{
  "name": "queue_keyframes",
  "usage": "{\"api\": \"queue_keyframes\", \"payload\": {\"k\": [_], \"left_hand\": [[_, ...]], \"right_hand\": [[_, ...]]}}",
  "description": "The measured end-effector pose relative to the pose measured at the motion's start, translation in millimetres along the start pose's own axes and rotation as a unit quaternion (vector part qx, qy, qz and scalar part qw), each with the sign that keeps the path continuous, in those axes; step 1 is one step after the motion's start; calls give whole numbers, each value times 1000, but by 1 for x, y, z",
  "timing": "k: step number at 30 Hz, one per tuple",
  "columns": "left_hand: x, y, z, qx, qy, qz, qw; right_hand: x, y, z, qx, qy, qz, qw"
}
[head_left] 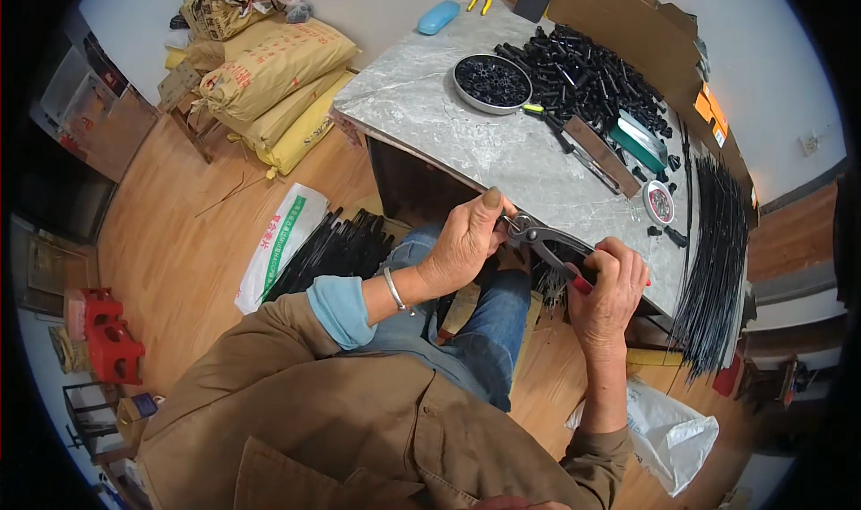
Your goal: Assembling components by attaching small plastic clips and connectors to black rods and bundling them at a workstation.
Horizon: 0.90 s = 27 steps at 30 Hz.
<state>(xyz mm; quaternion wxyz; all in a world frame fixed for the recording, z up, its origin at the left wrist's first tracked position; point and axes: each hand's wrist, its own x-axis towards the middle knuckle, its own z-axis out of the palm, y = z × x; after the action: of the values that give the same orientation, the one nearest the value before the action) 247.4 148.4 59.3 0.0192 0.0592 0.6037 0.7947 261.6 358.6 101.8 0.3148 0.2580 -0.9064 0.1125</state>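
From where I stand, the right hand [610,290], right of the frame's centre, is curled closed around the red grips of one pair of dark pliers [549,235], whose head sits at the middle of the frame. The left hand [462,245], just left of that head, has its fingers bent in and its thumb raised beside the jaws; I cannot tell whether it pinches anything. On the grey bench [404,97], across the upper middle, I count one round tray [457,91] of small black parts, one blue case [439,17], one pair of yellow-handled pliers [485,5], one green box [639,142] and one small round dish [659,203]. The black tubes [574,75], heaped at upper right, are too many to count, as are the thin black rods [713,250] bundled at the bench's right end.
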Motion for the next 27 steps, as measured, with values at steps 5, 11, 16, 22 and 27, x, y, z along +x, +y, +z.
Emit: {"api": "queue_keyframes", "payload": {"k": [5,11,16,22,27], "left_hand": [[0,-3,-2,-32,-5,7,999],[1,-3,-5,-19,-9,-2,1000],[5,-7,-6,-10,-14,13,1000],[-3,-5,-13,75,21,73,994],[0,-20,-3,10,-26,115,993]], "right_hand": [[1,-2,-3,-33,-11,-20,999],[4,-10,-6,-51,-16,-10,999],[7,-12,-11,-66,-31,-8,997],[-2,-18,-3,390,-290,167,858],[-49,-33,1,807,-355,394,259]]}}
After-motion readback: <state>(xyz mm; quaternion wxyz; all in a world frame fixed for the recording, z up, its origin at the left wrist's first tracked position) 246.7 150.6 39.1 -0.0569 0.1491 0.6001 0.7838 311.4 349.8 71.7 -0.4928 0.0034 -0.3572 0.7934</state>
